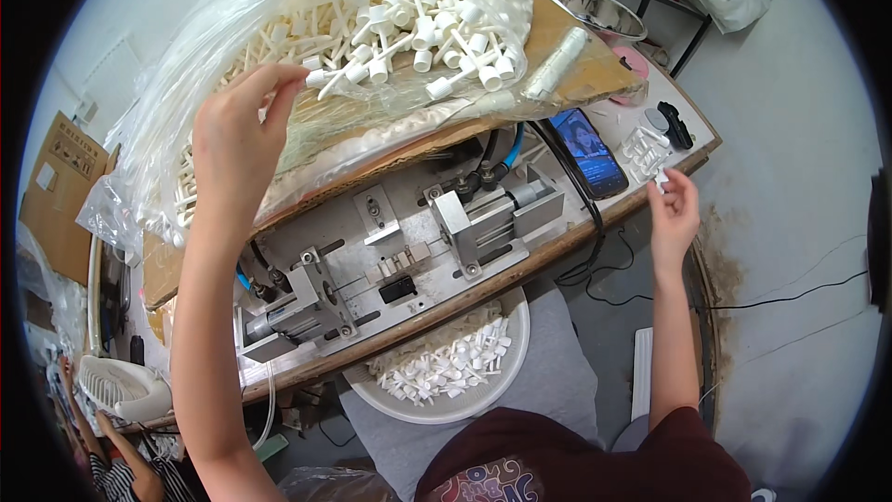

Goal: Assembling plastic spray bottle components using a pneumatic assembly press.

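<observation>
My left hand (237, 135) reaches over an open clear plastic bag heaped with white plastic parts, each with a thin stem and a cup-like cap. Its thumb and forefinger pinch one white plastic part (320, 78) at the edge of the heap. On the right, my right hand (675, 223) is at the bench edge, with a small white plastic piece (662, 178) between its fingertips. Just beyond it lies a cluster of white pieces (643, 151). Between my arms stands a metal fixture with two facing cylinders (492, 214) and a small central holder (398, 263).
The plastic bag (186, 65) rests on cardboard above the fixture. A lit phone (587, 153) lies beside black cables. Below the bench edge, a round white basket (511, 363) holds several white parts. Metal bowls (604, 14) stand behind; another person's arm (130, 451) shows at lower left.
</observation>
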### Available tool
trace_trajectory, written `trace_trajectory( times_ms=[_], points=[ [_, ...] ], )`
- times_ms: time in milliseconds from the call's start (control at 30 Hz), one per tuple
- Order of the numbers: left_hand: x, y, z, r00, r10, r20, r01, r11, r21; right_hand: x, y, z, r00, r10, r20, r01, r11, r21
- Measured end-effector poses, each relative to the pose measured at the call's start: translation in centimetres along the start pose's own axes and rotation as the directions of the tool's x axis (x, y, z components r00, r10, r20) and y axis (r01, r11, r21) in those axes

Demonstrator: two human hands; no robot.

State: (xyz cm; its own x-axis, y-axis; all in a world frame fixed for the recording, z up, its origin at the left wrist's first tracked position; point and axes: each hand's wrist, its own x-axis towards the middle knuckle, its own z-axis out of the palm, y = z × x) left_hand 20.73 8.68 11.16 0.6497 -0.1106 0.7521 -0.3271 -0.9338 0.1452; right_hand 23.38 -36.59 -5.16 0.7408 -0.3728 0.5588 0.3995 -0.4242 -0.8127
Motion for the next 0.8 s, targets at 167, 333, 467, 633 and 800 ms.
trace_trajectory(
  times_ms=[167, 333, 467, 633, 800],
  points=[
    [-2.8, 6.6, -2.4, 1.0, 0.017, 0.009, -0.016, 0.986, -0.165, 5.0, 4.0, -1.5, 0.994, 0.082, 0.072, -0.062, 0.967, -0.248],
    [-6.8, 10.2, -3.5, 0.996, 0.026, 0.082, 0.0, 0.956, -0.292, 6.1, 4.7, -1.5, 0.988, 0.136, 0.072, -0.102, 0.929, -0.355],
    [-9.4, 11.4, -4.9, 0.986, -0.072, 0.149, 0.121, 0.926, -0.358, 5.6, 5.4, -0.6, 0.988, 0.11, 0.111, -0.065, 0.936, -0.347],
    [-11.4, 11.9, -4.8, 0.982, -0.102, 0.161, 0.161, 0.896, -0.413, 5.4, 5.3, -1.0, 0.992, 0.07, 0.103, -0.023, 0.916, -0.4],
    [-13.0, 12.3, -5.0, 0.973, -0.132, 0.188, 0.203, 0.875, -0.44, 5.5, 4.3, -0.3, 0.992, 0.082, 0.092, -0.036, 0.906, -0.423]
  ],
)
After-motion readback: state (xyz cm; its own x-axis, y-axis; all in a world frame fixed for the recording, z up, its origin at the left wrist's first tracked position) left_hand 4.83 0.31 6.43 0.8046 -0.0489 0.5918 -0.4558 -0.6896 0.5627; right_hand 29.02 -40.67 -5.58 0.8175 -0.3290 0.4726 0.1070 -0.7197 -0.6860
